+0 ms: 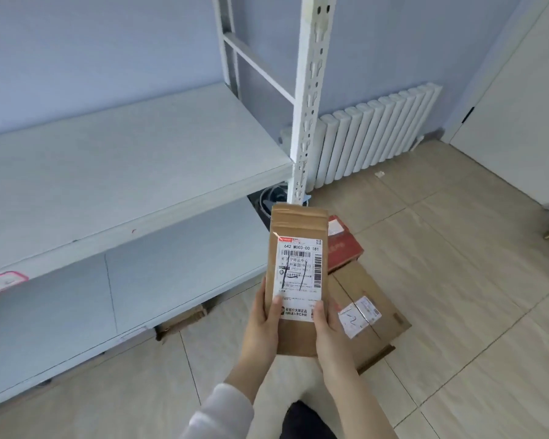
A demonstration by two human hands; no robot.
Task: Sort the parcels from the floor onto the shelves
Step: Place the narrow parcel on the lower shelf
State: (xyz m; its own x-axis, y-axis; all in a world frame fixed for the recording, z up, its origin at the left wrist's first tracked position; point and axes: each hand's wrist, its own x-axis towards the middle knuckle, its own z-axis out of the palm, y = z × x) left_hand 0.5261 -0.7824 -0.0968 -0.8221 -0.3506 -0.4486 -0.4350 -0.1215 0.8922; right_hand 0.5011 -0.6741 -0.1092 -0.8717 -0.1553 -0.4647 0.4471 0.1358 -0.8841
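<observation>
The parcel (298, 270) was a flat brown cardboard mailer, taller than wide, with clear tape across its top flap. A white shipping label carrying barcodes, printed text and two black handwritten strokes covered most of its front face. The parcel was held upright in the air, just right of the white shelves (124, 172), above a larger brown box (362, 280) and a red parcel (344, 248) lying on the tiled floor (473, 280). The left hand (262, 324) gripped the parcel's lower left edge, thumb on the front face, fingers behind. The right hand (327, 331) gripped the lower right edge, thumb pressed on the label's lower part.
</observation>
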